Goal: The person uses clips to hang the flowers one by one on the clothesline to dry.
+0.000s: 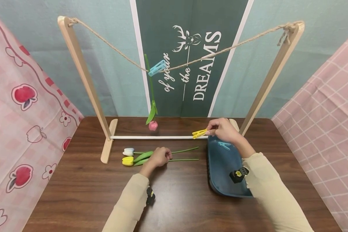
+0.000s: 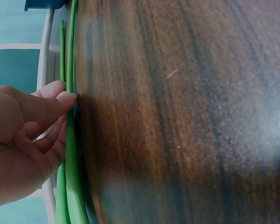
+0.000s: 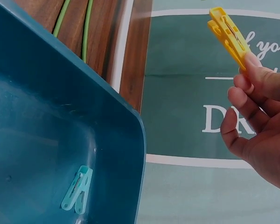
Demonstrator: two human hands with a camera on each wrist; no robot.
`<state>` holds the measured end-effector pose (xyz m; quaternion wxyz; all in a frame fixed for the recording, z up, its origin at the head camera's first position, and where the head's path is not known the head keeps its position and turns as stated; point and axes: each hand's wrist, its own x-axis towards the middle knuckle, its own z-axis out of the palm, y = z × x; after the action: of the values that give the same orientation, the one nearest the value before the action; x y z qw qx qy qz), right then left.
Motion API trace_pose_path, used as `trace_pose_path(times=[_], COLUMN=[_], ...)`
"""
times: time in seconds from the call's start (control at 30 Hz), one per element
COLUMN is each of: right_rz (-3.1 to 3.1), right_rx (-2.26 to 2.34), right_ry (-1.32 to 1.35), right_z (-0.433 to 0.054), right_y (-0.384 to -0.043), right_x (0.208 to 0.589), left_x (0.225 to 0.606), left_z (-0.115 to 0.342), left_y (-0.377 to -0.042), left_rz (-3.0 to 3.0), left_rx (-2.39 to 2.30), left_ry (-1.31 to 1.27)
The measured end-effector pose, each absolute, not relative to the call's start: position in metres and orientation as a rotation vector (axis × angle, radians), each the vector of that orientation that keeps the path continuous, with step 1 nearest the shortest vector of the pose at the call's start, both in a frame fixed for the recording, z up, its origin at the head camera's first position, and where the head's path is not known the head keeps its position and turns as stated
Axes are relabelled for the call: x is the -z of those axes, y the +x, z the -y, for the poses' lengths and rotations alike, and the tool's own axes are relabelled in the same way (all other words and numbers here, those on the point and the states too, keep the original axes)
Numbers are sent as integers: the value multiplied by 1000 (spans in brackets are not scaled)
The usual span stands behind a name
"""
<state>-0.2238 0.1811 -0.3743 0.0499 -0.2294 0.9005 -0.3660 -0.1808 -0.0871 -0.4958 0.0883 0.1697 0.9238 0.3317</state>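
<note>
At the right of the table (image 1: 185, 199), a blue basin (image 1: 224, 167) holds 1 light-blue clothespin (image 1: 224, 146) near its far end, the right arm hiding part of the inside; near the basin's far left corner, the right hand (image 1: 222, 129) pinches a yellow clothespin (image 1: 199, 133); the left hand (image 1: 160, 157) pinches the stem of a yellow tulip (image 1: 128, 161), lying beside 1 white tulip (image 1: 129, 152); farther back, 1 pink tulip (image 1: 153, 125) hangs head down from a rope (image 1: 232, 48), held by a blue clip (image 1: 157, 68).

Apple-print cloth (image 1: 21, 129) left, checked cloth (image 1: 327, 122) right, green backdrop (image 1: 177, 96) (lettered DREAMS)
</note>
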Motion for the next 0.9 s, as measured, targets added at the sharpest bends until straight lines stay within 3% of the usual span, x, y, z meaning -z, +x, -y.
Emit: trace_pose_path(times=[0.9], right_rz=[-2756], right_rx=[1124], right_ry=[-660], right_z=[-188], right_y=[-221], right_x=[373], left_x=[461], left_z=[99], left_y=[-186], left_rz=[-2825], left_rx=[-960], left_ry=[598])
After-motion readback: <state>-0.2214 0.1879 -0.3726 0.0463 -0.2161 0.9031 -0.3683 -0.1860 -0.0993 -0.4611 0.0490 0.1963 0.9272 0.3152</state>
